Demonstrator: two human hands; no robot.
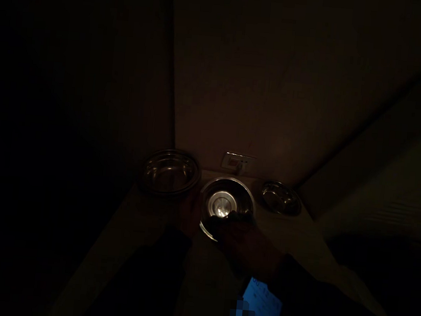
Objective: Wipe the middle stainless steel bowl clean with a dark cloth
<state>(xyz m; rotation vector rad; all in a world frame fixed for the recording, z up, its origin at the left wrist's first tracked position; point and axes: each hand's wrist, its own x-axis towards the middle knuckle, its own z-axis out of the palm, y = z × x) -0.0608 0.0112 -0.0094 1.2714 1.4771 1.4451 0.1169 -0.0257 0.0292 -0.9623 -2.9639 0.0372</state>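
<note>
Right hand [249, 245] over the middle bowl [223, 204], left hand [188, 216] beside it, grips too dark to tell; a screen [264, 303] glows nearby!

The dim tabletop [295, 234] carries a left metal bowl [170, 175], a middle one [223, 203], a right one [280, 198] and a lit phone [263, 303].

Two long, dark sleeves [309, 287] — details unclear.

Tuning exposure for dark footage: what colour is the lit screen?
The lit screen is blue, partly pixelated; it shows best in the head view.
</note>
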